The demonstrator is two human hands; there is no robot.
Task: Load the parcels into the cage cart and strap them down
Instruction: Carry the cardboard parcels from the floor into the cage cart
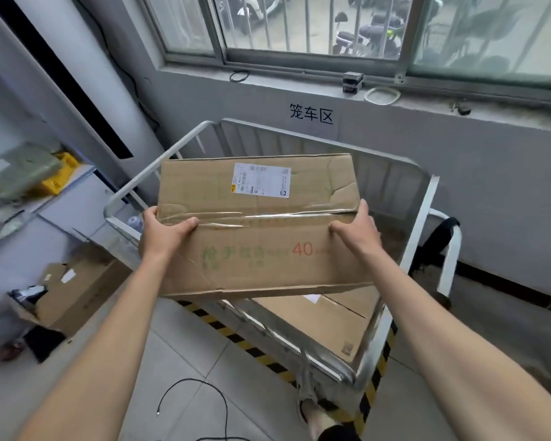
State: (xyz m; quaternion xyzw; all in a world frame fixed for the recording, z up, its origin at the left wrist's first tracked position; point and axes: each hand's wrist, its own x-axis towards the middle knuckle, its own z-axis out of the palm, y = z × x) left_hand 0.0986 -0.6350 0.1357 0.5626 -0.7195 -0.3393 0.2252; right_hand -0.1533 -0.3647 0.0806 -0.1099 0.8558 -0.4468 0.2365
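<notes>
Cage cart [423, 218]: white rails, open top, parked vs. the wall under the window, inside a yellow/black floor marking [229, 335]. Contents visible: 1 flat brown parcel [328, 319] lying on the bed twd the near-right corner. The rest of the bed is hidden behind the carton in the air, so can't tell what else is in there.

Held parcel [258, 224]: wide, shallow carton, up in the air over the cart's near-left part, above rail height, roughly flat w/ its top face up. Probably kept flat and high so it clears the rail and goes down square onto or beside the 1 already loaded.

Open carton [77, 291] on the floor at left, w/ bits inside, too blurred to name.

Left grip [163, 233] holds the parcel's left end, thumb lying across the top face. Right grip [357, 232] holds the right end, fingers curled on top. 1 hand per end looks chosen for balance, as the box is too wide for 1 hand.

Clear tape [261, 216] runs along the top seam. Shipping label [262, 180] sits on the far flap, facing up.

No strap across the load; strapping not started.
</notes>
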